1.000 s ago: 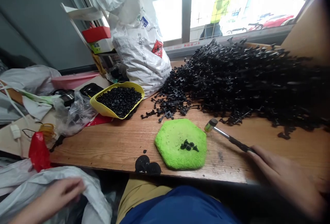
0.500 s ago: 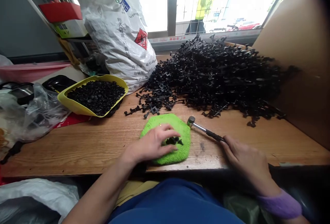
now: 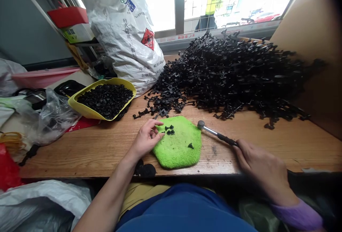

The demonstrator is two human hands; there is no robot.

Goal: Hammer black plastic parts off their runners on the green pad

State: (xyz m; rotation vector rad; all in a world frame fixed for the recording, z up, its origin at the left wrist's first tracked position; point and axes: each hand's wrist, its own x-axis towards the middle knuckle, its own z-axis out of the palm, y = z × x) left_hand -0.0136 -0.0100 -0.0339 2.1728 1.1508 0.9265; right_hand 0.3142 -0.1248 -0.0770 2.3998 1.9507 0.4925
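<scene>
While right hand [image 3: 263, 166] grips hammer [image 3: 226, 139], left hand [image 3: 147, 137] curls at left edge of green pad [image 3: 177, 152], near front edge of desk [image 3: 93, 152]; cannot tell if pinching. Black pieces [image 3: 169, 132] lie toward pad's back-left corner, one nearer right edge. Likely best: light touch, hammer kept still.

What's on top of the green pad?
On the green pad lie a little cluster of black parts and, nearer the right edge, one lone black part. The left hand covers some of the pad's left edge, so anything under it is hidden.
</scene>
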